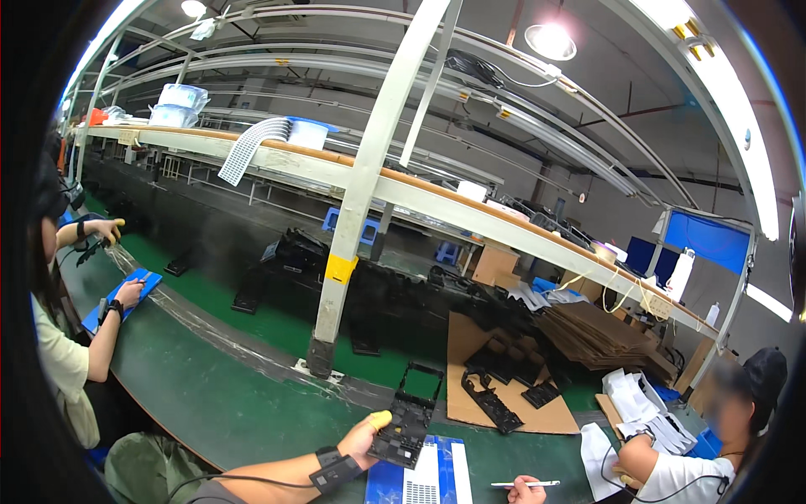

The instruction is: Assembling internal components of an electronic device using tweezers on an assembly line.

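My left hand (pixel 367 437), with a black band on the wrist and a yellow cot on the thumb, grips a flat black plastic frame part (pixel 405 427) by its left edge and holds it over the green belt. My right hand (pixel 525 490) shows only partly at the bottom edge, fingers closed on a thin white pen-like tool (pixel 527 484) that lies level and points right. A blue and white sheet (pixel 430 475) lies flat on the belt between my hands, just under the black part.
A white post (pixel 353 210) stands on the green belt (pixel 227 395) ahead. Brown cardboard (pixel 470 395) carries more black parts (pixel 491 403). A co-worker at left rests a hand on a blue pad (pixel 126 294). Another person (pixel 714 454) sits at right by white bags (pixel 638 403).
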A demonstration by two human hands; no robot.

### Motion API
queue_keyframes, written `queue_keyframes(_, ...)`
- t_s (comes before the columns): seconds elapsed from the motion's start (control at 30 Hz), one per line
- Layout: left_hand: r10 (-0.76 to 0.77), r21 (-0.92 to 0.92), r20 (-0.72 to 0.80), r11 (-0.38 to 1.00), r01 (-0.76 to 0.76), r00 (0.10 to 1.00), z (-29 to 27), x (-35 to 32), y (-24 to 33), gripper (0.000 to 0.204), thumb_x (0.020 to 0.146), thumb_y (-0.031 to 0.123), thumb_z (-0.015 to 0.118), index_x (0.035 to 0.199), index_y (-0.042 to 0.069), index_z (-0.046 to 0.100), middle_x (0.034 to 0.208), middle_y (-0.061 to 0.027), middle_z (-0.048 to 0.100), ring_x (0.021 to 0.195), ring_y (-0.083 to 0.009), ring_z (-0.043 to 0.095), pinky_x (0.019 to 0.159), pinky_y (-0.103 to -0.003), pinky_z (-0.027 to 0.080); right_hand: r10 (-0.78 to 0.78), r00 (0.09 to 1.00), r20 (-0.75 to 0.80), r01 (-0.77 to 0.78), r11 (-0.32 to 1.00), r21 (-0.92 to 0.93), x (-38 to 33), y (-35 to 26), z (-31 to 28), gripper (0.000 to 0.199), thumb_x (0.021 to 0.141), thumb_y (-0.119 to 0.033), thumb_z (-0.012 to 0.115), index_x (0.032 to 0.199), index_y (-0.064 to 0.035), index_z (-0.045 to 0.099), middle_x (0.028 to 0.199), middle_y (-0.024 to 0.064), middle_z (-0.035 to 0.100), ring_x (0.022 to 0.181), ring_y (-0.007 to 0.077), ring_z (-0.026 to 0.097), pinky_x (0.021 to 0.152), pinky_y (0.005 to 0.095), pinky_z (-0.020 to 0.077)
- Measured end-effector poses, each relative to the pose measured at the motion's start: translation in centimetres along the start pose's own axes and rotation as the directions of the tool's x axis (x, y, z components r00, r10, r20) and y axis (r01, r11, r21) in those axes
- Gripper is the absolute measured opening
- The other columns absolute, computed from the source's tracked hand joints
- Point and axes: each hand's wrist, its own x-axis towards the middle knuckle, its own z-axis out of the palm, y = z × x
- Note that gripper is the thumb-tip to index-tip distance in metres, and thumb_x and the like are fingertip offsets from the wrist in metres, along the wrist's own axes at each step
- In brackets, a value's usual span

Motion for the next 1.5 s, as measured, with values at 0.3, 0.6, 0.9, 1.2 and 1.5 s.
queue_keyframes(0.3,0.12,-0.028,-0.038,0.992,-0.121,0.992,3.6,-6.0,-2.3,0.028,0.076,0.008,0.051,0.104,0.004,0.047,0.09,-0.0095,0.057,0.078,-0.0173,0.057,0.066,-0.028,0.048,0.003,1.0,-0.03,-0.007,0.993,-0.116,0.2,0.5,-0.2,0.012,0.074,-0.001,0.059,0.084,0.0003,0.053,0.059,0.0025,0.048,0.045,0.0073,0.041,0.037,0.0174,0.03)
queue_keyframes(0.6,0.235,0.203,-0.081,0.955,-0.215,0.969,5.5,-7.0,-2.2,0.022,0.084,0.019,0.049,0.101,0.006,0.05,0.087,-0.0001,0.053,0.074,-0.0077,0.049,0.066,-0.023,0.042,0.01,1.0,0.014,-0.006,0.976,-0.216,0.5,-0.1,-0.3,0.01,0.075,-0.004,0.059,0.082,-0.0016,0.053,0.058,0.0024,0.048,0.043,0.0077,0.039,0.037,0.0178,0.0288)
queue_keyframes(0.9,0.336,0.152,-0.234,0.939,-0.307,0.912,1.9,-4.3,-1.2,0.025,0.081,0.019,0.054,0.101,0.003,0.049,0.088,-0.0017,0.053,0.082,-0.0085,0.049,0.075,-0.023,0.039,-0.029,0.999,0.036,0.029,1.0,0.008,0.1,0.2,0.3,0.009,0.075,-0.001,0.057,0.081,0.0024,0.051,0.06,0.0071,0.052,0.046,0.0096,0.045,0.036,0.018,0.0309)
queue_keyframes(1.2,0.5,0.021,-0.243,0.86,-0.51,0.832,-3.1,-2.0,1.4,0.022,0.083,0.025,0.045,0.096,0.008,0.049,0.091,-0.0081,0.057,0.082,-0.0219,0.056,0.074,-0.037,0.046,-0.009,0.984,0.177,0.011,1.0,-0.009,0.5,0.4,1.6,0.012,0.077,-0.005,0.056,0.085,0.004,0.052,0.063,0.0078,0.054,0.047,0.0079,0.043,0.041,0.0179,0.0317)
queue_keyframes(1.5,0.295,0.065,-0.29,0.955,-0.289,0.911,-2.4,-2.4,0.0,0.025,0.084,0.029,0.048,0.095,0.007,0.05,0.085,-0.0062,0.057,0.074,-0.0167,0.058,0.066,-0.031,0.049,0.018,0.991,0.135,-0.01,0.998,-0.058,0.1,-0.5,0.9,0.008,0.076,-0.002,0.057,0.083,0.0015,0.054,0.065,0.0067,0.056,0.046,0.006,0.042,0.042,0.0163,0.0324)
